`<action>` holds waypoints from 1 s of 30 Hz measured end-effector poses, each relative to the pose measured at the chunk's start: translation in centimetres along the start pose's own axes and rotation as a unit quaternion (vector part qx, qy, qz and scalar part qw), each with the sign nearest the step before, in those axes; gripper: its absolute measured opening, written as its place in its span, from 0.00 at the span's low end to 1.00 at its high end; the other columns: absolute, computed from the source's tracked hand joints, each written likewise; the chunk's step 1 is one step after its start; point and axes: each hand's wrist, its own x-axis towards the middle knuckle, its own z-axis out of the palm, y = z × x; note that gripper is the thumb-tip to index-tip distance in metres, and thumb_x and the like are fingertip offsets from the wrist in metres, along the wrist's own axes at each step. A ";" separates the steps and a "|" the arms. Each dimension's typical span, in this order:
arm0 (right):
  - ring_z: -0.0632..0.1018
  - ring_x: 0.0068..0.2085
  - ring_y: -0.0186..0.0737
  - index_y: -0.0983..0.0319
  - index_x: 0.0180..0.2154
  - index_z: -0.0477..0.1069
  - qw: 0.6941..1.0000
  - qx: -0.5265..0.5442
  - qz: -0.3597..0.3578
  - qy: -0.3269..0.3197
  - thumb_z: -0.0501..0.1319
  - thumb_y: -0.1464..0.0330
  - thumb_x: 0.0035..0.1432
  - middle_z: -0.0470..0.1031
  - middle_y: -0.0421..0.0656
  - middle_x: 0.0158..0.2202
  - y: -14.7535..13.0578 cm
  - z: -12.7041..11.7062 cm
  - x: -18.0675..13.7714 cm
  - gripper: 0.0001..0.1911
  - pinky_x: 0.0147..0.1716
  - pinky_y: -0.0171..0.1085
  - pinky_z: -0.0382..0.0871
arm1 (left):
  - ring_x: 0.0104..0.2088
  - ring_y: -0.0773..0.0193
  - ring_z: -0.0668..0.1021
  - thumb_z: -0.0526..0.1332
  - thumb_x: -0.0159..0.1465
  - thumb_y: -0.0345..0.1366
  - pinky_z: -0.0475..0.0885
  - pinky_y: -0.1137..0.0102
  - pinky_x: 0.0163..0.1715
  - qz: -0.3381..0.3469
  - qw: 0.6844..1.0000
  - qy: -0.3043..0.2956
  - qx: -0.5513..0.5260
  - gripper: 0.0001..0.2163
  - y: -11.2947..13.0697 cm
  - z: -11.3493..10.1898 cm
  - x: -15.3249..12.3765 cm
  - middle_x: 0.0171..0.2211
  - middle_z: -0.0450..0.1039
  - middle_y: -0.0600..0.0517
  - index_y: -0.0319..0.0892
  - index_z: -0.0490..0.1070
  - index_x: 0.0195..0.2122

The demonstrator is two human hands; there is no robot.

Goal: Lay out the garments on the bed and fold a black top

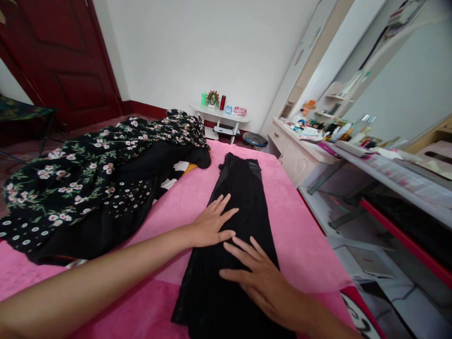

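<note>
A long black garment (243,188) lies folded lengthwise on the pink bedspread (300,226), its far end gathered and ruffled. My left hand (211,223) rests on its left side, fingers spread and flat. Lower and to the right, my right hand (256,273) lies on the cloth with its fingers apart. The two hands almost meet near the middle of the garment. Neither one grasps anything. The garment's near end runs out of the bottom of the view.
A heap of black floral clothes (106,165) covers the bed's left side. Beyond the bed stand a small white table (221,113) and a round stool (254,139). Along the right are a cluttered dresser (300,146) and a desk (399,174). A dark red door (67,61) is at back left.
</note>
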 end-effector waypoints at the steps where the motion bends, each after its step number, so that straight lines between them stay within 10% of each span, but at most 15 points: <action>1: 0.47 0.67 0.40 0.44 0.62 0.54 1.000 0.013 -0.010 0.000 0.47 0.67 0.67 0.46 0.35 0.68 -0.7 -0.1 -0.7 0.23 0.64 0.55 0.40 | 0.66 0.45 0.38 0.57 0.62 0.51 0.45 0.50 0.63 0.010 1.000 -0.021 -0.002 0.32 0.1 -0.4 -1.2 0.68 0.25 0.48 0.51 0.49 0.66; 6: 0.56 0.65 0.46 0.55 0.61 0.58 0.996 0.059 -0.031 0.053 0.58 0.53 0.58 0.54 0.47 0.65 -3.3 0.9 -0.9 0.32 0.63 0.50 0.48 | 0.67 0.46 0.39 0.57 0.60 0.56 0.43 0.49 0.63 0.023 0.996 -0.076 -0.033 0.35 0.1 -1.8 -4.2 0.69 0.30 0.49 0.54 0.48 0.65; 14: 0.79 0.41 0.32 0.51 0.40 0.76 0.964 0.261 -0.055 -0.012 0.55 0.62 0.62 0.80 0.37 0.37 -3.3 0.7 0.1 0.11 0.51 0.33 0.68 | 0.66 0.55 0.49 0.57 0.64 0.37 0.48 0.53 0.63 0.027 0.988 -0.069 -0.136 0.22 0.0 -4.1 -5.4 0.67 0.44 0.56 0.58 0.60 0.60; 24: 0.51 0.66 0.47 0.45 0.62 0.55 0.994 0.000 0.090 0.061 0.55 0.76 0.52 0.45 0.38 0.67 4.1 -1.0 -5.2 0.37 0.61 0.54 0.53 | 0.66 0.52 0.50 0.61 0.52 0.20 0.54 0.53 0.62 0.077 0.989 -0.081 -0.101 0.36 -0.3 -5.8 -8.2 0.68 0.40 0.58 0.62 0.61 0.59; 30: 0.62 0.62 0.43 0.46 0.52 0.69 0.996 0.060 0.021 0.066 0.53 0.70 0.60 0.65 0.40 0.59 2.8 -0.8 -2.0 0.21 0.62 0.56 0.49 | 0.62 0.57 0.63 0.56 0.61 0.27 0.51 0.56 0.63 0.152 0.983 -0.070 -0.070 0.21 2.4 -5.4 -7.0 0.56 0.68 0.55 0.57 0.69 0.52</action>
